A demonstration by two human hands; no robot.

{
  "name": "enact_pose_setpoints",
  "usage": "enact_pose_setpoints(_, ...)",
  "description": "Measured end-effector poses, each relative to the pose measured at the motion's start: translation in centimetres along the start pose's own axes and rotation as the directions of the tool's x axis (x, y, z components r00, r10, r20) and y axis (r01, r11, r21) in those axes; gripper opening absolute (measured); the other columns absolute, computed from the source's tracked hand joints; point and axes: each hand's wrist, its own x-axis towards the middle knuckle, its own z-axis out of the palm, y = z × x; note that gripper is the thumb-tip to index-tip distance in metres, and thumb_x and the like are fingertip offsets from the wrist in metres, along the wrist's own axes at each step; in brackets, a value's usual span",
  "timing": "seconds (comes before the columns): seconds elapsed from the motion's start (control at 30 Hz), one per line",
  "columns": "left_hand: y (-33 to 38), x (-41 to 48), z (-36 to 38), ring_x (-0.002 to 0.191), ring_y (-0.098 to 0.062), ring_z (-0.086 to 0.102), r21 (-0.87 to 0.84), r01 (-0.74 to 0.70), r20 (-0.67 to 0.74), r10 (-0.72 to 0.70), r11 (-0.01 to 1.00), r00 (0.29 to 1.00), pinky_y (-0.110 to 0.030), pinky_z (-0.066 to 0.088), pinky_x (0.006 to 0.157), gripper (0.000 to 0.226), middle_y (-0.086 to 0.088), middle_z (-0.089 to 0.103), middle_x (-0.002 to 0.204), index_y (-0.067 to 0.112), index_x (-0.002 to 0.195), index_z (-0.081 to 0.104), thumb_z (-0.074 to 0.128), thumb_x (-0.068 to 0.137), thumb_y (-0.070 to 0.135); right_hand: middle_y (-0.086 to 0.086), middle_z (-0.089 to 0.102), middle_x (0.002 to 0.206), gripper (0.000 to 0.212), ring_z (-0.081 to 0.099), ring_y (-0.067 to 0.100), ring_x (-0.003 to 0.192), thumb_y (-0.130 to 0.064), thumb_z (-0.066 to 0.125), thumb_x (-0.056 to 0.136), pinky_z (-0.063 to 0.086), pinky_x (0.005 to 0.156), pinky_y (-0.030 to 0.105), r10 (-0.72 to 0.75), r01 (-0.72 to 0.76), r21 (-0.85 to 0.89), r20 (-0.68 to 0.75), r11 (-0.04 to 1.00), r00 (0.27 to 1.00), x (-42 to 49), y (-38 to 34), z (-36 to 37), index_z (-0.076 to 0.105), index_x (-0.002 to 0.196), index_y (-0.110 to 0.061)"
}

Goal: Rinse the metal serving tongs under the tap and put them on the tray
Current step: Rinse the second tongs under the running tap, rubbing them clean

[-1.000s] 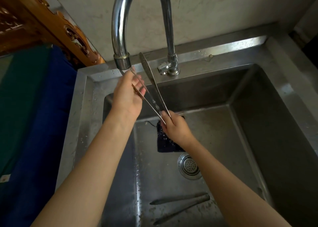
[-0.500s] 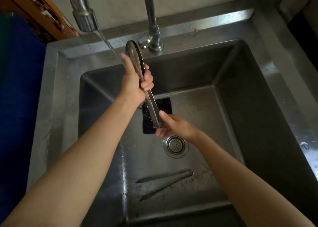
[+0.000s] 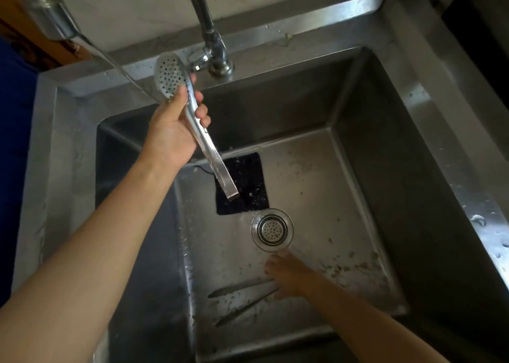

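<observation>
Gripping the metal serving tongs [image 3: 210, 147] on the upper shank, the left hand [image 3: 170, 134] has its grip closed, fingers and thumb curled round the metal just below the perforated spoon head; the tongs' two arms lie pressed together and slant from that head, up near the tap base [image 3: 219, 65], down to the joined end, which hangs above a dark square cloth [image 3: 248, 197] on the sink floor; a stream of water [image 3: 110, 56] from the spout [image 3: 52, 21] at upper left runs down to the far side of the hand by the head; the right hand [image 3: 289, 274] sits low in the basin, just this side of the drain strainer [image 3: 272, 230], blurred, its fingers at the end of a second long utensil [image 3: 239, 288] lying flat on the floor; whether that grip has closed on it I cannot tell; the steel sink [image 3: 385, 142] is flecked with debris and wet, its rim spotted with droplets; behind it stands a pale wall [image 3: 124, 10], with blue fabric [image 3: 16, 142] and carved wood [image 3: 24, 40] at the left.
</observation>
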Motion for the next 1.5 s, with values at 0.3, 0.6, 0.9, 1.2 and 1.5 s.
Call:
enact_pose_setpoints(0.3, -0.4, -0.5, 0.5, 0.048, -0.003, 0.041, 0.058, -0.008, -0.101, 0.013, 0.998, 0.995, -0.015, 0.033, 0.048, 0.027, 0.008, 0.053, 0.065, 0.021, 0.092, 0.059, 0.041, 0.096, 0.040, 0.024, 0.041, 0.131, 0.041, 0.036, 0.039, 0.122, -0.001, 0.048, 0.084, 0.028, 0.105, 0.050, -0.018, -0.029, -0.226, -0.203, 0.974, 0.979, 1.1, -0.4, 2.2, 0.041, 0.124, 0.001)
enact_pose_setpoints(0.6, -0.8, -0.9, 0.5, 0.043, -0.002, 0.037, 0.064, -0.013, -0.168, 0.024, 0.998, 0.985, -0.015, 0.032, 0.042, 0.040, 0.010, 0.051, 0.059, 0.022, 0.092, 0.056, 0.033, 0.093, 0.055, 0.009, 0.042, 0.138, 0.037, 0.039, 0.030, 0.125, -0.022, 0.047, 0.093, 0.022, 0.109, 0.043, -0.049, 0.045, -0.021, -0.357, 0.999, 0.933, 1.5, 1.4, -2.2, 0.043, 0.129, -0.012)
enact_pose_setpoints(0.9, 0.1, -2.5, 2.1, 0.035, -0.003, 0.031, 0.062, 0.038, -0.297, -0.018, 0.997, 0.955, -0.016, 0.026, 0.034, 0.051, 0.009, 0.045, 0.048, 0.015, 0.085, 0.053, 0.035, 0.088, 0.062, 0.007, 0.051, 0.114, 0.027, 0.055, 0.025, 0.095, -0.028, 0.049, 0.094, 0.045, 0.087, 0.035, 0.260, 0.005, 0.449, -0.527, 0.894, 0.809, -1.3, 1.0, -9.4, 0.052, 0.115, -0.012)
enact_pose_setpoints(1.2, 1.4, -4.4, -0.3, 0.036, -0.006, 0.040, 0.077, 0.010, -0.519, 0.031, 0.997, 0.854, -0.016, 0.034, 0.036, 0.054, 0.009, 0.047, 0.046, 0.019, 0.070, 0.051, 0.046, 0.077, 0.072, -0.004, 0.064, 0.089, 0.019, 0.066, 0.016, 0.088, -0.029, 0.047, 0.096, 0.055, 0.078, 0.024, 0.329, 0.418, 0.783, -0.588, 0.460, 0.739, -4.4, -5.4, -14.8, 0.049, 0.109, -0.016)
enact_pose_setpoints(1.5, 1.1, -3.9, 0.8, 0.101, -0.024, 0.067, -0.104, -0.016, -0.351, -0.021, 0.994, 0.936, -0.039, 0.054, 0.085, 0.057, -0.009, 0.057, 0.124, 0.028, 0.109, 0.054, 0.041, 0.078, 0.073, 0.011, 0.065, 0.099, 0.027, 0.065, 0.023, 0.085, -0.031, 0.047, 0.095, 0.054, 0.075, 0.046, 0.187, 0.476, 0.680, -0.662, 0.558, 0.726, -6.0, -8.7, -19.7, 0.044, 0.113, -0.011)
